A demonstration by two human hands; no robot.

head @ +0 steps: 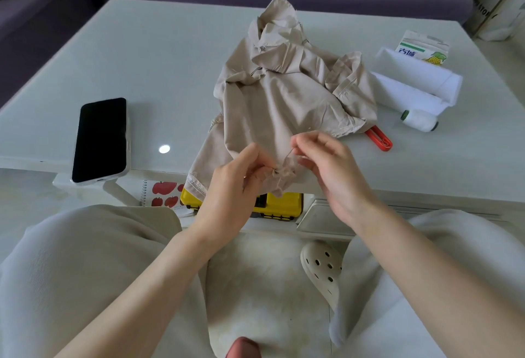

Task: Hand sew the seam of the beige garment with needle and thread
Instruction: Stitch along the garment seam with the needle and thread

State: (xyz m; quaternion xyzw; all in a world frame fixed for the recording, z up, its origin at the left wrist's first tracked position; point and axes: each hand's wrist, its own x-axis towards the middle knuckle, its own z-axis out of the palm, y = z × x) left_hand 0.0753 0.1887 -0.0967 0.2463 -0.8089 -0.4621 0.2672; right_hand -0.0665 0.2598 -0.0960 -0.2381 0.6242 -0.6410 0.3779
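The beige garment point(287, 96) lies crumpled on the white table point(170, 59), its near edge hanging over the front. My left hand point(235, 184) pinches a bunched bit of the seam at that edge. Just right of it, my right hand point(326, 164) pinches a thin needle point(290, 153) that points down into the fabric between the two hands. The thread is too fine to make out.
A black phone point(100, 139) lies at the table's left front. A white thread spool point(420, 120), red scissors handles point(379, 137), folded white cloth point(412, 85) and a small carton point(423, 48) sit at the right. A yellow box point(281, 205) rests on a lower shelf.
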